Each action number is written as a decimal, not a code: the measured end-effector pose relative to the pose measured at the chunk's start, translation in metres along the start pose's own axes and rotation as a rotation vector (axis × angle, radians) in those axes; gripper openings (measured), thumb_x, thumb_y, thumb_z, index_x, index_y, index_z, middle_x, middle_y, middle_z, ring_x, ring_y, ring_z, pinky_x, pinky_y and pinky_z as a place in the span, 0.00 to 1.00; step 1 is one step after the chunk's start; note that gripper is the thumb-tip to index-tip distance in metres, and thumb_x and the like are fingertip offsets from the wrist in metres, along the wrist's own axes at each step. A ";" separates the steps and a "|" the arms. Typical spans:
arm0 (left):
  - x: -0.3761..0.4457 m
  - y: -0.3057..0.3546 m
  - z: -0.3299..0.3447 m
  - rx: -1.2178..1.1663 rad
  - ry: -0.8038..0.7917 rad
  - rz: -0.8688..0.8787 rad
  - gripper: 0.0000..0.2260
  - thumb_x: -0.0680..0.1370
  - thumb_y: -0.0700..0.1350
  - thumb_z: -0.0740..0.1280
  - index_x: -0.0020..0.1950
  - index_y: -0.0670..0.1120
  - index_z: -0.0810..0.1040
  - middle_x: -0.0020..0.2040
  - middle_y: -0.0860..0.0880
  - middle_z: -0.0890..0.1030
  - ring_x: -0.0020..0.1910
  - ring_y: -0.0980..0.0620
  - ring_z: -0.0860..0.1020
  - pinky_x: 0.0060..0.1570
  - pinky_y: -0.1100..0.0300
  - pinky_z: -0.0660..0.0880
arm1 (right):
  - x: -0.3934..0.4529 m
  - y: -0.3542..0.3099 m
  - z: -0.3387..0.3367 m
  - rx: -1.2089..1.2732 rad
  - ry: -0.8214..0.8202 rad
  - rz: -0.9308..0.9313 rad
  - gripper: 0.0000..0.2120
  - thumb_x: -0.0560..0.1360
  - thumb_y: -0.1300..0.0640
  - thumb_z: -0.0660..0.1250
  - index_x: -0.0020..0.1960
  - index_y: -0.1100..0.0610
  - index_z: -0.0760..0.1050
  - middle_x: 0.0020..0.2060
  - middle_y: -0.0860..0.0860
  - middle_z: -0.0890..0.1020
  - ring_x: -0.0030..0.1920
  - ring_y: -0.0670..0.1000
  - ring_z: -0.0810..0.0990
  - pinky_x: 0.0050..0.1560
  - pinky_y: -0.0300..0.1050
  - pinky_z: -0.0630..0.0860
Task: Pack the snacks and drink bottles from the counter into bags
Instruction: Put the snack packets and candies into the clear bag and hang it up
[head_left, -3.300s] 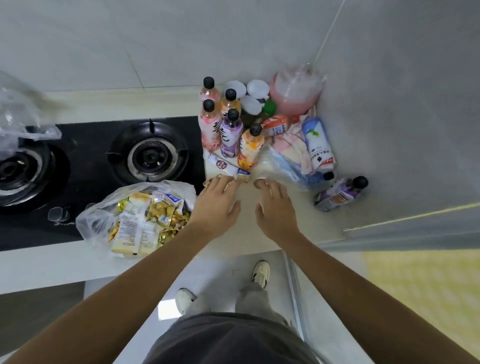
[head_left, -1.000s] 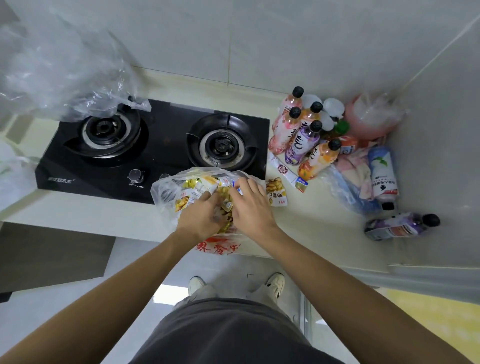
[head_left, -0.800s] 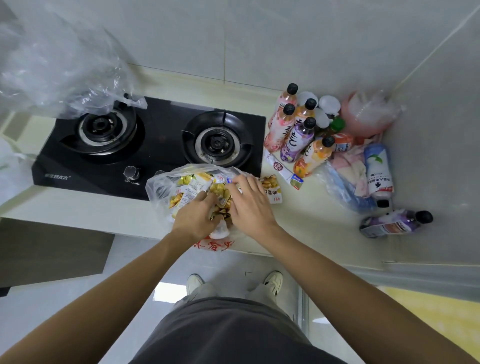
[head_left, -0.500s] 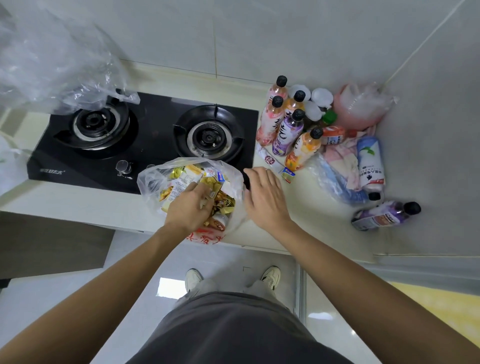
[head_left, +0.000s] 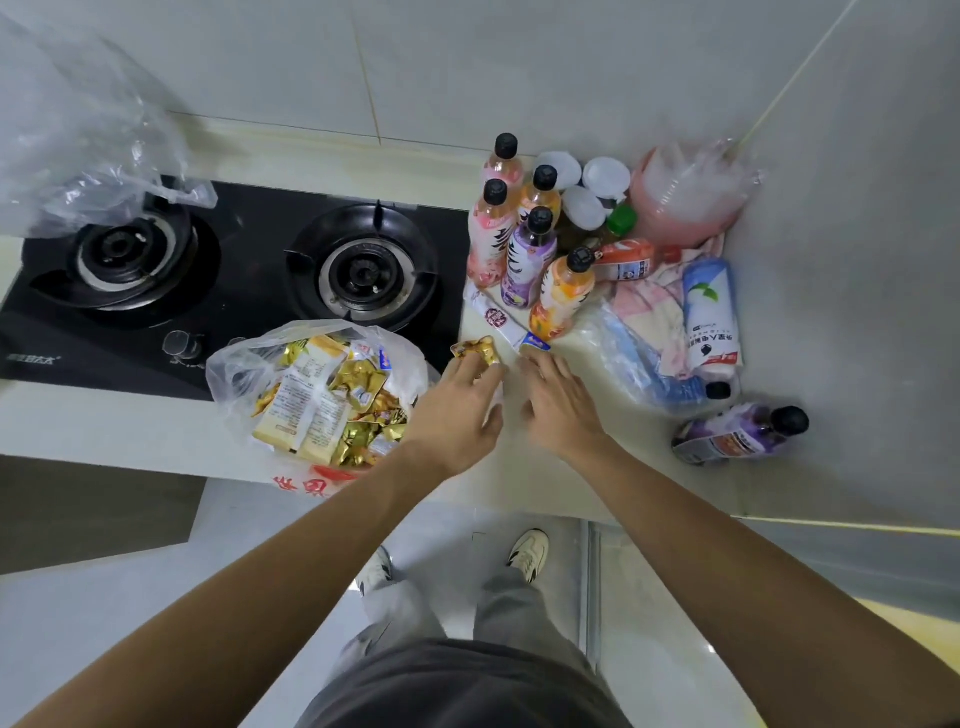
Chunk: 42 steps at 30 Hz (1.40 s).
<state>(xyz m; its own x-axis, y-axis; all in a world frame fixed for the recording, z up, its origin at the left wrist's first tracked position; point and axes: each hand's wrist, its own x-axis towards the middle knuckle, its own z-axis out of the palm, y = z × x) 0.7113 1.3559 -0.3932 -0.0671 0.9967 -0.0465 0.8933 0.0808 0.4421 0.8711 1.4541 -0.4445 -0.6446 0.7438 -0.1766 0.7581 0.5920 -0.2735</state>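
Now left hand (head_left: 457, 410) fingers pinch a crinkled gold snack packet (head_left: 475, 352); right hand (head_left: 558, 402) spread.

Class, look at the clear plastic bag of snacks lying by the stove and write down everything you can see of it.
The clear plastic bag is thin, crinkled film, lying open on the counter in front of the right burner, its back edge over the black stove. It bulges with gold foil packets and pale yellow packets printed with small text. Red print shows on its front edge, which hangs over the counter's edge. The left hand is just to its right; whether they touch is unclear.
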 end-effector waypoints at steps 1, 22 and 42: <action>0.011 0.002 0.009 0.003 -0.040 -0.030 0.23 0.78 0.46 0.66 0.73 0.47 0.70 0.66 0.44 0.70 0.64 0.42 0.70 0.46 0.45 0.80 | 0.007 0.004 0.001 0.002 -0.018 -0.004 0.31 0.71 0.62 0.68 0.73 0.59 0.69 0.75 0.55 0.69 0.73 0.59 0.68 0.62 0.56 0.77; 0.017 -0.004 0.092 0.063 -0.150 -0.129 0.32 0.73 0.43 0.70 0.77 0.52 0.64 0.76 0.45 0.61 0.76 0.38 0.59 0.68 0.45 0.74 | -0.024 0.043 0.048 -0.015 0.018 -0.053 0.30 0.75 0.65 0.64 0.77 0.61 0.67 0.76 0.56 0.70 0.77 0.57 0.67 0.74 0.51 0.70; 0.043 -0.019 0.088 0.060 -0.149 -0.265 0.23 0.76 0.43 0.69 0.71 0.49 0.70 0.73 0.42 0.63 0.75 0.38 0.59 0.56 0.44 0.80 | 0.094 0.008 0.022 -0.077 0.029 -0.142 0.16 0.71 0.72 0.70 0.57 0.63 0.79 0.62 0.61 0.75 0.61 0.64 0.77 0.56 0.58 0.79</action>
<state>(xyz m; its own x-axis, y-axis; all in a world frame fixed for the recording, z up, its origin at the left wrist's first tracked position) 0.7305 1.3962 -0.4826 -0.2394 0.9279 -0.2857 0.8783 0.3324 0.3437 0.8145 1.5223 -0.4840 -0.7439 0.6586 -0.1139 0.6653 0.7134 -0.2201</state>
